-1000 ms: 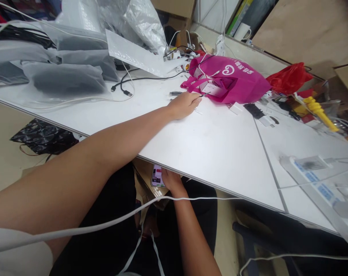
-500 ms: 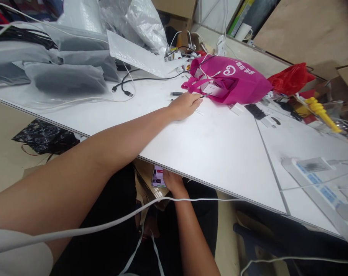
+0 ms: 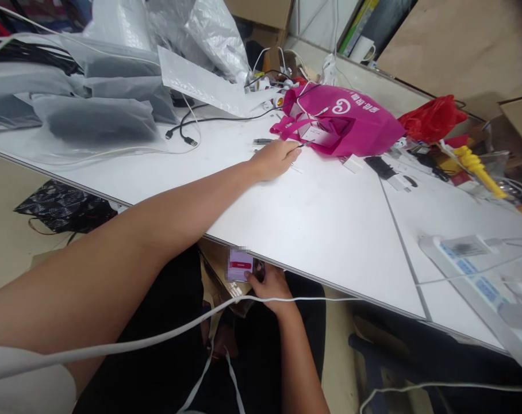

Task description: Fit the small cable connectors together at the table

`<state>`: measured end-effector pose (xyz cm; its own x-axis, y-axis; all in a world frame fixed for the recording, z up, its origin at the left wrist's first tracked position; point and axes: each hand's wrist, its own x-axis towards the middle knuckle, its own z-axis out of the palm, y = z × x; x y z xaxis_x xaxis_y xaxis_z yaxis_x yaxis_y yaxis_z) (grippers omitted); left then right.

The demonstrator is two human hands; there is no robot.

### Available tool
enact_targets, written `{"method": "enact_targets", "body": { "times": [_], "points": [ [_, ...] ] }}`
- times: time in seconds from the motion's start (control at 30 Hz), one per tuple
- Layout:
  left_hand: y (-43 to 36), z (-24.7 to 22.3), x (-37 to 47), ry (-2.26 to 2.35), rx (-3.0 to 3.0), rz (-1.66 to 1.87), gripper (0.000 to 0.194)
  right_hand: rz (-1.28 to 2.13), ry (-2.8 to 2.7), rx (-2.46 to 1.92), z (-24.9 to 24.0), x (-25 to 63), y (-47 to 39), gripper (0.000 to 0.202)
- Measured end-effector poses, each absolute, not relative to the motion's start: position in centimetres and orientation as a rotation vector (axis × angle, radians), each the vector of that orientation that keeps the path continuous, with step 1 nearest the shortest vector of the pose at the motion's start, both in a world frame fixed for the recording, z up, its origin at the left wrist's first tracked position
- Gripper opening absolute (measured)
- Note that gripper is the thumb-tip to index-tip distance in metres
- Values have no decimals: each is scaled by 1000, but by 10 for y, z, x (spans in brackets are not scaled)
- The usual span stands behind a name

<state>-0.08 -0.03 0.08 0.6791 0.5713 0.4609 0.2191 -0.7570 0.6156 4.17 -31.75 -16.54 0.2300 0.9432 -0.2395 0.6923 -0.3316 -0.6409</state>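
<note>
My left hand (image 3: 276, 161) rests on the white table (image 3: 321, 213), fingers closed in a pinch. From between them sticks out a thin dark pen-like tool (image 3: 306, 142), whose exact kind I cannot make out. A pen-like dark item (image 3: 263, 141) lies just beyond that hand. Below the table's front edge, over a cardboard box, is a smartphone (image 3: 240, 269) with a lit screen showing a red bar. My right hand (image 3: 273, 283) grips the smartphone's right side, thumb over the lower screen. Its other fingers are mostly hidden.
A pink bag (image 3: 364, 129) holding a small white box lies beyond my left hand. Grey plastic packages (image 3: 99, 123) and a black USB cable (image 3: 187, 138) are at left. A power strip (image 3: 472, 282) stands at right. A white cable (image 3: 157, 339) crosses before my lap.
My right hand has shifted right, uncovering more of the smartphone, and its thumb now lies over the screen. The screen content has changed. My left hand has stayed in place.
</note>
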Motion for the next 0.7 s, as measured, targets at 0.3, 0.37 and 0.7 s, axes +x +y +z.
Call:
{"method": "enact_targets", "body": {
  "times": [0.3, 0.37, 0.7],
  "points": [
    [5, -4, 1, 619, 2380, 920, 37, 943, -1617, -2116, -153, 40, -322, 49],
    [6, -5, 2, 631, 2382, 923, 37, 934, -1622, -2133, -153, 39, -321, 50],
    [6, -5, 2, 646, 2372, 924, 38, 829, -1606, -2224, -159, 35, -314, 28]
  ]
}}
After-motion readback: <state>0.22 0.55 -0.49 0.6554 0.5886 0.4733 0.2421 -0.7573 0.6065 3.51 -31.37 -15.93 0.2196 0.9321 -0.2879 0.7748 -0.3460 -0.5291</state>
